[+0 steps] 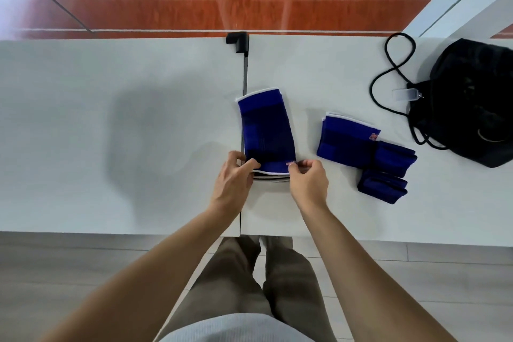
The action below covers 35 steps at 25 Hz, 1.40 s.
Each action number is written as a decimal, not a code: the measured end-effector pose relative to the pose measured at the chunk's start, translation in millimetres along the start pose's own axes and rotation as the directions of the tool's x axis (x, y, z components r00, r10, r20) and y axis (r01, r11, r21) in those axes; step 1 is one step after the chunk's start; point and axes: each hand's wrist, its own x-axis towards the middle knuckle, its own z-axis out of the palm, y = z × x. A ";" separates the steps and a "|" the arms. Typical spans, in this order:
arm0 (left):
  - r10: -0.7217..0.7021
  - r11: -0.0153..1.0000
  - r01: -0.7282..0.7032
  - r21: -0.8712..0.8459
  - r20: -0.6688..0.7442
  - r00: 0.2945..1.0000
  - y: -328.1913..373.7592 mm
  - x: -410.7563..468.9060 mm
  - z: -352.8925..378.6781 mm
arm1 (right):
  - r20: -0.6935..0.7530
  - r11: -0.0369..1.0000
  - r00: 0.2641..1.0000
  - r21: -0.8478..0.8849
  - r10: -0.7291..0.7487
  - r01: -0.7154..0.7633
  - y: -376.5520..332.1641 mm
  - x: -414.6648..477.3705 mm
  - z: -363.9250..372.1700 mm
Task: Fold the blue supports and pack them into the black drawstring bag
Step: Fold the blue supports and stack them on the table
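White edging at the near hem is what our fingers (pixel 251 164) have hold of: the left hand (pixel 234 179) pinches the hem's left corner and the right hand (pixel 308 179) pinches its right corner, both closed on the blue support (pixel 265 130) in front of us. From that grip the support runs straight away from us, its long axis pointing toward the far edge of the table (pixel 111 119), the far hem tilted slightly left. We judge the fold will carry the near hem forward over the body, both hands equally placed. To the right, apart from it, lie a flat support (pixel 347 141) and two folded supports (pixel 388 172) touching one another. Further right sits the black drawstring bag (pixel 472 103), nearer our right hand, its cord (pixel 388 75) looped on the table.
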 end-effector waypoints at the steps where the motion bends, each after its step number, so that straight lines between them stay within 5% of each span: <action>1: 0.021 1.000 -0.021 0.017 0.008 1.000 -1.4 -1.1 -0.4 | 0.022 1.000 1.000 -0.004 0.011 -0.011 1.7 -1.0 0.6; 6: 0.150 0.939 -0.181 0.294 0.126 0.981 -2.2 -16.6 -1.2 | 0.115 0.992 0.993 0.122 0.028 -0.042 7.2 -13.6 -8.0; 11: 0.252 0.911 -0.287 0.296 0.152 0.956 2.8 -25.7 1.2 | 0.181 0.963 0.982 0.271 -0.058 0.006 15.5 -33.7 -29.3; 13: 0.304 0.912 -0.318 0.258 0.096 0.948 5.7 -27.2 0.8 | 0.106 0.965 0.965 0.141 -0.238 0.223 29.7 -35.8 -39.4; 15: 0.313 0.921 -0.330 0.208 0.110 0.943 10.0 -26.8 -5.6 | 0.115 0.853 0.867 -0.153 -0.485 0.498 47.0 -28.2 -52.9; 18: 0.313 0.938 -0.337 0.077 0.224 0.923 14.0 -24.3 -20.3 | 0.382 0.617 0.711 -0.355 -0.590 0.702 54.4 -14.3 -63.6; 22: -0.018 0.967 0.090 -0.237 0.290 0.957 16.6 -10.8 -34.0 | 0.461 0.778 0.756 -0.196 -0.464 0.597 32.3 -4.2 -57.0; 25: -0.227 0.760 0.399 -0.514 0.366 0.903 9.3 0.6 -36.5 | 0.433 0.850 0.815 -0.176 -0.385 0.496 23.0 6.4 -49.3; 28: -0.253 0.637 0.471 -0.610 0.412 0.875 -0.2 9.3 -35.9 | 0.365 0.850 0.846 -0.215 -0.388 0.482 16.7 13.6 -37.6; 35: -0.446 0.729 0.478 -0.489 0.190 0.875 7.0 33.4 -21.6 | 0.197 0.880 0.925 -0.296 -0.325 0.372 2.1 18.7 -16.2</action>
